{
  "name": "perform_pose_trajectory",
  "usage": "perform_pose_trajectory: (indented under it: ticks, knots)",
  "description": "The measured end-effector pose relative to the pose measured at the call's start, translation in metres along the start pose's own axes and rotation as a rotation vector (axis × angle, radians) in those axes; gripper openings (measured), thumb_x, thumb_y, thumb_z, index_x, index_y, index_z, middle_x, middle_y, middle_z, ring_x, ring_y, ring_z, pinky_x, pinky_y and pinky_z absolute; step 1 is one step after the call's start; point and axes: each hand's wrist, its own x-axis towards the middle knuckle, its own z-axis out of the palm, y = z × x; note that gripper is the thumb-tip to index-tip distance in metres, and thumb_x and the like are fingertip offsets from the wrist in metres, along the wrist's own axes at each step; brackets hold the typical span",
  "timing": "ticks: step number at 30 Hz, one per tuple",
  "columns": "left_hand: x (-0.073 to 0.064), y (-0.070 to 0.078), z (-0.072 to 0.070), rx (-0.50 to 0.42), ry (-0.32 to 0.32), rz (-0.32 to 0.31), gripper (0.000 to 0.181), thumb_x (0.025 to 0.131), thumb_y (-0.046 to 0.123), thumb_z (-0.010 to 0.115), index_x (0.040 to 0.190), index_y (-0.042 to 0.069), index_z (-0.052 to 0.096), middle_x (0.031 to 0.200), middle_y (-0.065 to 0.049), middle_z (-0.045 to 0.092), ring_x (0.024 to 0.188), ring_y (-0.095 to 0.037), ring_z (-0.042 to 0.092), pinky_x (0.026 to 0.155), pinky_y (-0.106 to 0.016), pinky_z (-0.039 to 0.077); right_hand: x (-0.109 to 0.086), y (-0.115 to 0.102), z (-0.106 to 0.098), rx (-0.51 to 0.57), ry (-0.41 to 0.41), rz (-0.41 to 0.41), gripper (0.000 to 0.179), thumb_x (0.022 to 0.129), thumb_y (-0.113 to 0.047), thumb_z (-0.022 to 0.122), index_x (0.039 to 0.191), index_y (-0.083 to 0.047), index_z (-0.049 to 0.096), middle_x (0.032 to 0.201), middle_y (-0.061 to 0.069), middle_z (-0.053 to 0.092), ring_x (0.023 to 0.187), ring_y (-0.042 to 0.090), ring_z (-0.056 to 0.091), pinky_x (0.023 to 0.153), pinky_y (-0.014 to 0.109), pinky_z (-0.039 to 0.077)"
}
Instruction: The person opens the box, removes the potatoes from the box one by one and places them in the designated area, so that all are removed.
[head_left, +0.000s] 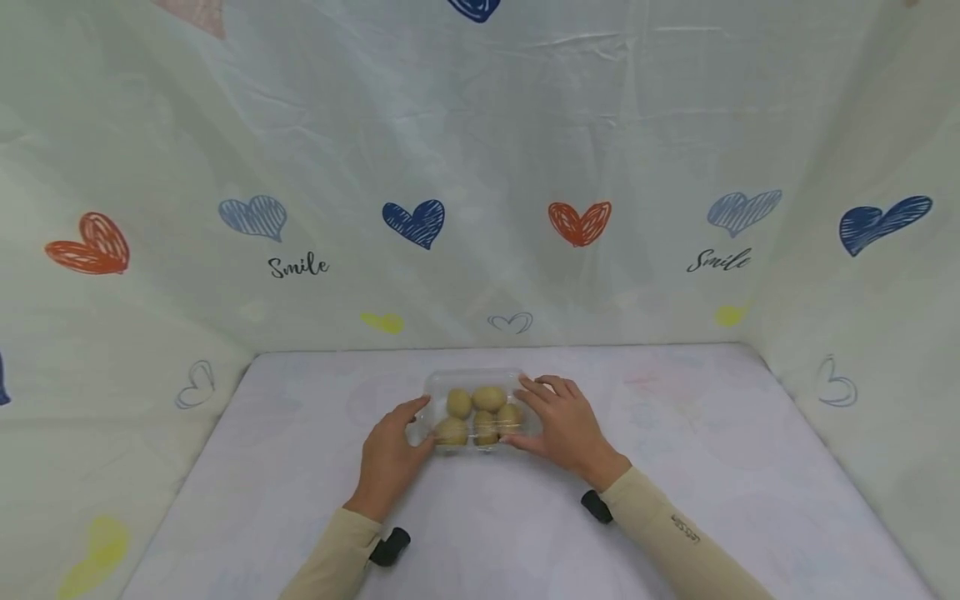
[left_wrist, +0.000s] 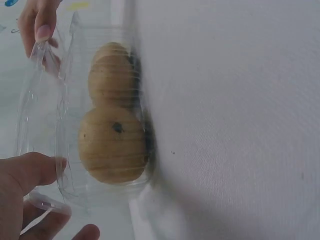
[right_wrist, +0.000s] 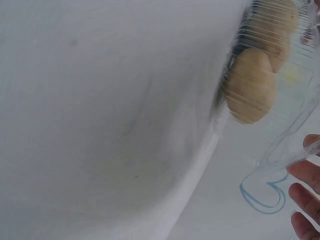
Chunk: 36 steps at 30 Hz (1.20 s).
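Observation:
A clear plastic clamshell box (head_left: pixel 437 385) with several potatoes (head_left: pixel 489 398) inside stands on the table. My left hand (head_left: pixel 392 454) grips its left end, thumb at the near corner and fingers toward the far side. The right hand (head_left: pixel 568 429) holds the right end, its thumb at the near edge and fingers spread over the lid's far corner. In the left wrist view, the lid (left_wrist: pixel 27 117) sits slightly apart from the base's rim along the near side. One potato (left_wrist: pixel 114 145) there bears a dark spot. The right wrist view shows the right fingertips (right_wrist: pixel 304 172) against the clear plastic edge.
A pale cloth covers the table (head_left: pixel 480 533). Behind and at both sides hangs a white curtain (head_left: pixel 495 125) printed with hearts and the word "Smile". Small black devices (head_left: pixel 390 547) are strapped at both wrists.

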Motion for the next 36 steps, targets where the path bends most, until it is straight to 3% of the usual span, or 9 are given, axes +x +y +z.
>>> perform_pose_trajectory:
  ticks: [8, 16, 23, 36]
  knots:
    - [-0.001, -0.002, -0.003, -0.132, -0.081, -0.074, 0.064, 0.089, 0.004, 0.082, 0.148, 0.003, 0.057, 0.147, -0.016, 0.06, 0.115, -0.033, 0.065, 0.089, -0.049, 0.056, 0.006, -0.003, -0.004, 0.085, -0.039, 0.109, 0.067, 0.087, -0.06, 0.078, 0.13, -0.009, 0.072, 0.139, 0.01, 0.068, 0.123, 0.032, 0.062, 0.105, 0.053, 0.049]
    - [0.001, -0.005, -0.003, -0.348, -0.19, -0.205, 0.072, 0.094, 0.004, 0.076, 0.157, -0.005, 0.04, 0.146, -0.029, 0.055, 0.108, -0.036, 0.068, 0.075, -0.034, 0.059, 0.017, -0.011, -0.012, 0.191, -0.039, 0.259, 0.058, 0.094, -0.05, 0.076, 0.133, -0.006, 0.07, 0.134, 0.012, 0.069, 0.125, 0.031, 0.065, 0.109, 0.055, 0.047]
    - [0.007, -0.006, -0.002, -0.455, -0.179, -0.269, 0.058, 0.093, -0.006, 0.067, 0.149, -0.008, 0.049, 0.138, -0.029, 0.063, 0.103, -0.034, 0.07, 0.076, -0.03, 0.057, 0.027, -0.017, -0.018, 0.34, -0.028, 0.406, 0.053, 0.099, -0.039, 0.074, 0.135, -0.002, 0.067, 0.133, 0.016, 0.069, 0.12, 0.035, 0.067, 0.101, 0.056, 0.053]
    - [0.011, -0.007, -0.002, -0.577, -0.2, -0.385, 0.058, 0.094, -0.014, 0.062, 0.15, -0.007, 0.049, 0.138, -0.031, 0.062, 0.093, -0.025, 0.069, 0.072, -0.033, 0.06, 0.04, -0.016, -0.017, 0.505, -0.034, 0.547, 0.047, 0.112, -0.03, 0.055, 0.146, 0.002, 0.054, 0.139, 0.024, 0.063, 0.127, 0.04, 0.061, 0.101, 0.058, 0.053]
